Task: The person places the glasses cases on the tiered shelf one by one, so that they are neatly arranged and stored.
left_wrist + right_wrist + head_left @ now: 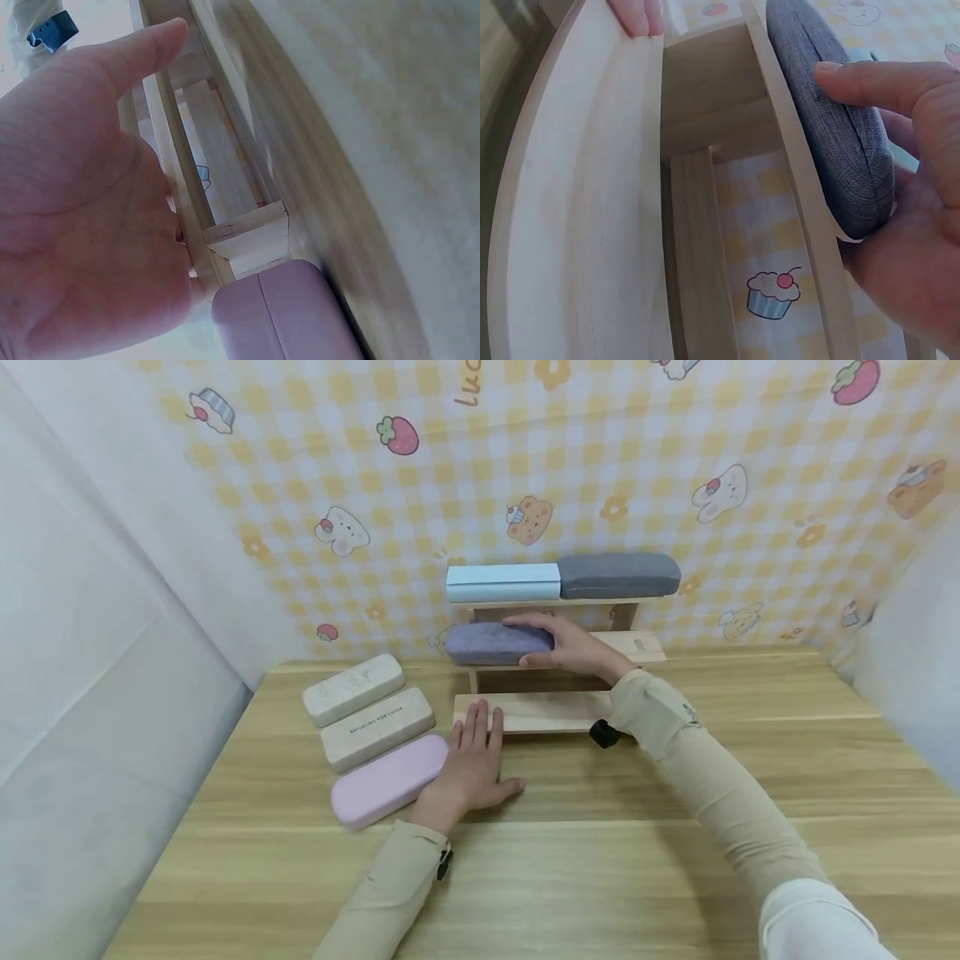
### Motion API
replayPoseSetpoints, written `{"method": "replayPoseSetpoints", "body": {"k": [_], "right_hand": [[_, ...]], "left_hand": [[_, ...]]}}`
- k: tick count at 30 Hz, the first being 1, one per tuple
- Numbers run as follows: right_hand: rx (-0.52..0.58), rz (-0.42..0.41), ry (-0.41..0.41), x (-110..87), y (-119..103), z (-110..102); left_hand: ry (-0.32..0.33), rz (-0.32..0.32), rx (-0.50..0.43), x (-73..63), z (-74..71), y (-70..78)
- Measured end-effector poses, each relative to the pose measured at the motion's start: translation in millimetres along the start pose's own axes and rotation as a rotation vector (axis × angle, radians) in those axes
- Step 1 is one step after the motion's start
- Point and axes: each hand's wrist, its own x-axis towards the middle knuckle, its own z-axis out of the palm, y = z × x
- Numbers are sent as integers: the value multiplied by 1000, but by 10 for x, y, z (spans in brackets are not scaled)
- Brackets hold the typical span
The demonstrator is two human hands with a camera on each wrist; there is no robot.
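On the left half of the middle shelf lies a blue-grey fabric glasses case [491,644]. My right hand [573,647] grips its right end, thumb in front and fingers over the top and back; the right wrist view shows the thumb against the seam of the case [840,127]. My left hand [468,772] lies with straight fingers, their tips on the left end of the lowest shelf [555,712] of the wooden rack. Beside that hand is a pink glasses case [390,779], partly behind the wrist. The left palm [90,202] holds nothing.
A light blue case [502,582] and a dark grey case [618,575] stand side by side on the top shelf. At left on the table [562,885] lie a cream case [354,689] and a beige lettered case [377,728]. A checked cloth [450,468] hangs behind.
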Motion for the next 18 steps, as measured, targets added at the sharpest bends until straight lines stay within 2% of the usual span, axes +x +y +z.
{"method": "replayPoseSetpoints", "body": {"k": [5, 10, 14, 18], "right_hand": [[10, -24, -1, 8, 12, 11], [22, -38, 2, 16, 12, 5], [26, -16, 21, -22, 5, -10], [24, 19, 65, -140, 17, -54]], "left_hand": [[-9, -2, -4, -4, 13, -10], [26, 7, -3, -12, 13, -5], [24, 5, 0, -6, 14, -3], [8, 1, 3, -4, 9, -7]]}}
